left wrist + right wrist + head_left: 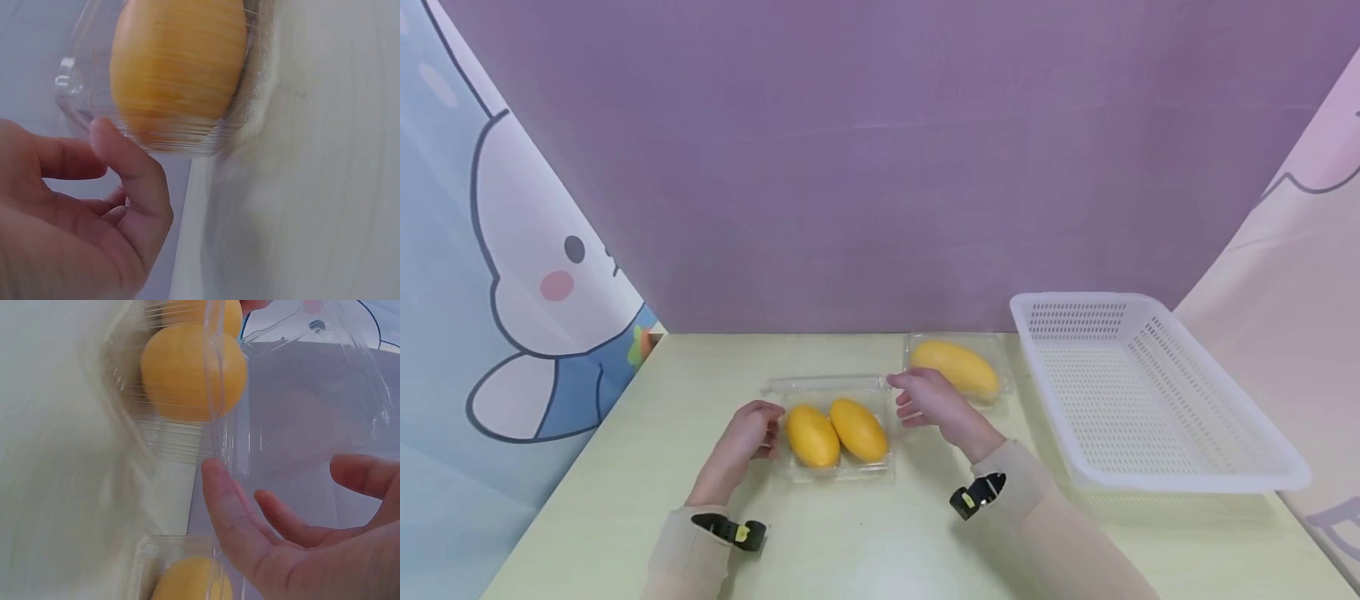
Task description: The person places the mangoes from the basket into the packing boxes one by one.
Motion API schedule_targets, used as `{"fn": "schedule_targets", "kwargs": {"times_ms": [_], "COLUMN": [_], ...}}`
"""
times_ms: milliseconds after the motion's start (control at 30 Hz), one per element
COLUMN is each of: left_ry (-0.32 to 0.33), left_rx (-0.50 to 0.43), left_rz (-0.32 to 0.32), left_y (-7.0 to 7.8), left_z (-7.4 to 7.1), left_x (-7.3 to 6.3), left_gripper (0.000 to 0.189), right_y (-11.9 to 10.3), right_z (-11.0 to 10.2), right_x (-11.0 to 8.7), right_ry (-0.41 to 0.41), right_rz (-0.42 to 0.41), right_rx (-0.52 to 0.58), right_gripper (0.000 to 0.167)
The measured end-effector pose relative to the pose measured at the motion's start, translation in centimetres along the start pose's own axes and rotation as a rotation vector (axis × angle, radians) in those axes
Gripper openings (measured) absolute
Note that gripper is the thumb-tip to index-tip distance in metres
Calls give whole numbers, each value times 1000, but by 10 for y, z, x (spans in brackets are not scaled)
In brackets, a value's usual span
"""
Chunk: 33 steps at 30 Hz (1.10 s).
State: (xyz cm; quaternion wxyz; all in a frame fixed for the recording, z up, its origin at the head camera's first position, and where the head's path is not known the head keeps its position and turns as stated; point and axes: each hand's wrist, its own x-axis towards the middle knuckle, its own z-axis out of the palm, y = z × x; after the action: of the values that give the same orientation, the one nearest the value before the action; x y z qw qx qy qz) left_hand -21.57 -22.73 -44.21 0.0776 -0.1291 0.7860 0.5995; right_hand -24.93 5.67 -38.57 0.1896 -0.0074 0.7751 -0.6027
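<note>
Two yellow mangoes point(813, 437) lie side by side in a clear plastic clamshell box point(853, 472). The box's lid point(300, 412) stands raised from the rim. At the box's left side is my left hand point(751, 435), its fingers bent and nothing between them. One fingertip is right at the box's corner in the left wrist view, with a mango point(178, 62) visible through the plastic. My right hand point(928, 402) is by the lid's right edge, fingers spread and loosely curved. In the right wrist view, a fingertip point(214, 472) meets the rim, and the thumb overlaps the lid's edge.
Behind my right hand, another clear box point(1003, 367) holds a longer yellow fruit point(957, 367). A white perforated plastic basket point(1150, 479) stands on the right of the pale table point(647, 467). A purple wall point(880, 167) rises along the table's back edge.
</note>
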Motion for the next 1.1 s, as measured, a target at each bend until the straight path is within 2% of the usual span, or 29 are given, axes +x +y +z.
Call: {"fn": "schedule_targets", "kwargs": {"times_ms": [267, 467, 733, 1100], "left_ry": [-15, -25, -34, -41], "left_rx": [-73, -89, -66, -66], "left_rz": [-29, -39, -39, -16], "left_y": [2, 2, 4, 0], "left_z": [-5, -8, -8, -6], "left_x": [-2, -3, -3, 0], "left_gripper": [42, 51, 44, 32], "right_y": [11, 17, 25, 35], "right_z": [0, 2, 2, 3], "right_x": [-3, -2, 1, 2], "right_ry": [-45, -70, -92, -127], "right_rz": [34, 51, 37, 6], "right_rx": [20, 64, 82, 73], "right_gripper": [43, 40, 28, 30]}}
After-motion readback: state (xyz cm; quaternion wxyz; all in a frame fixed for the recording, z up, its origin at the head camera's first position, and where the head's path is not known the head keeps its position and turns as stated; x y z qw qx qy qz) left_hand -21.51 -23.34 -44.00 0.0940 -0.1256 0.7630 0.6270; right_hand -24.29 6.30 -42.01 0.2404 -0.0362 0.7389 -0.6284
